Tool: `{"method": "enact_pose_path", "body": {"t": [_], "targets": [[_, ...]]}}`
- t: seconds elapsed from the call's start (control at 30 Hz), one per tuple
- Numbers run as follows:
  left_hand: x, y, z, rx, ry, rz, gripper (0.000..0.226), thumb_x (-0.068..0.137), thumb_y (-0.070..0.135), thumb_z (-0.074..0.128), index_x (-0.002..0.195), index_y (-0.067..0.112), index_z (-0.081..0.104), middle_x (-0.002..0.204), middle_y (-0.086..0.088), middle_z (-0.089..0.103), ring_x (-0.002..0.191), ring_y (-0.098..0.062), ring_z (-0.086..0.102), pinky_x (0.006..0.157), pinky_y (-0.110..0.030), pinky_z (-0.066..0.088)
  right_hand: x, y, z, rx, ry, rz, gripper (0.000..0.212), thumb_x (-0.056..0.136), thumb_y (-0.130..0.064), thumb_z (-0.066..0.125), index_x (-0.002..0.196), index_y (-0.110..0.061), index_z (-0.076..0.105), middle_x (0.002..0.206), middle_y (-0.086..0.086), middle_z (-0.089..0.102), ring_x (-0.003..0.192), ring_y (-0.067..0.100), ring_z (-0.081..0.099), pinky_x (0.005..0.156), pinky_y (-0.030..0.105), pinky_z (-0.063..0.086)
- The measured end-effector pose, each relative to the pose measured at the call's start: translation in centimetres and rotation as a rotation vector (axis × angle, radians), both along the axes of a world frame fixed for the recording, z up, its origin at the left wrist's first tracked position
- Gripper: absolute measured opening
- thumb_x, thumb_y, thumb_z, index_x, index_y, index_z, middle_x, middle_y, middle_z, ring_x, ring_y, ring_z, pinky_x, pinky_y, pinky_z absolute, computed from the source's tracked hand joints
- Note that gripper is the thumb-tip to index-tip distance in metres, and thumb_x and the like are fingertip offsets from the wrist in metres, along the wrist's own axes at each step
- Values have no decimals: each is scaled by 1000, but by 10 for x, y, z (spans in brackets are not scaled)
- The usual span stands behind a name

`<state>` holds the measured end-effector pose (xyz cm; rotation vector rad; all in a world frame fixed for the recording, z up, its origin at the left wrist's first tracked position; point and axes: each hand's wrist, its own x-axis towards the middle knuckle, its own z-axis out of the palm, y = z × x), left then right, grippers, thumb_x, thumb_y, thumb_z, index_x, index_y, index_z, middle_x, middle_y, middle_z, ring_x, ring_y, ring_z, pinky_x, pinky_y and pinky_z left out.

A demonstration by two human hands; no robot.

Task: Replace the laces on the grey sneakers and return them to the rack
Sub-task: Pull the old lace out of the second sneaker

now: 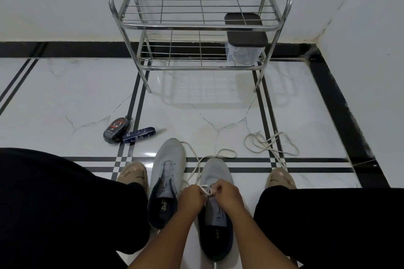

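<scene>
Two grey sneakers stand on the tiled floor between my knees. The left sneaker has bare eyelets and no lace. Over the right sneaker, my left hand and my right hand each pinch a white lace at the eyelets; its loose ends trail forward past the toe. A second white lace lies tangled on the floor to the right. The steel shoe rack stands against the wall ahead.
A clear box with a dark lid sits on the rack's lower shelf at the right. A shoe-polish sponge case and a blue tube lie on the floor at left. My sandalled feet flank the sneakers.
</scene>
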<state>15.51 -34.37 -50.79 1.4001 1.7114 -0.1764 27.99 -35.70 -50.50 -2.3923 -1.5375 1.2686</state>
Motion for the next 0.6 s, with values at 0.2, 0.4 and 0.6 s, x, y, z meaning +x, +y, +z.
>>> {"method": "enact_pose_path", "body": {"t": [0.2, 0.4, 0.6], "targets": [[-3, -1, -7, -11, -16, 14, 22, 90, 12, 51, 96, 16, 72, 105, -9, 70, 99, -24, 65, 82, -29, 49, -2, 0, -8, 0, -80, 242, 11, 89, -23, 54, 100, -25, 58, 115, -1, 54, 113, 23, 44, 85, 31, 44], [-10, -3, -10, 22, 11, 39, 22, 93, 16, 53, 101, 10, 73, 106, -12, 70, 101, -25, 64, 84, -28, 48, -10, 4, -7, 2, 12, -53, 16, 92, -20, 49, 78, -24, 56, 99, 2, 63, 97, 23, 54, 70, 26, 41], [-12, 0, -12, 28, 25, 32, 23, 93, 22, 56, 106, 12, 73, 111, -10, 69, 106, -25, 63, 88, -26, 47, 7, 23, -2, 173, 313, -801, 12, 95, -17, 50, 84, -16, 56, 85, 5, 62, 85, 27, 58, 73, 30, 44]]}}
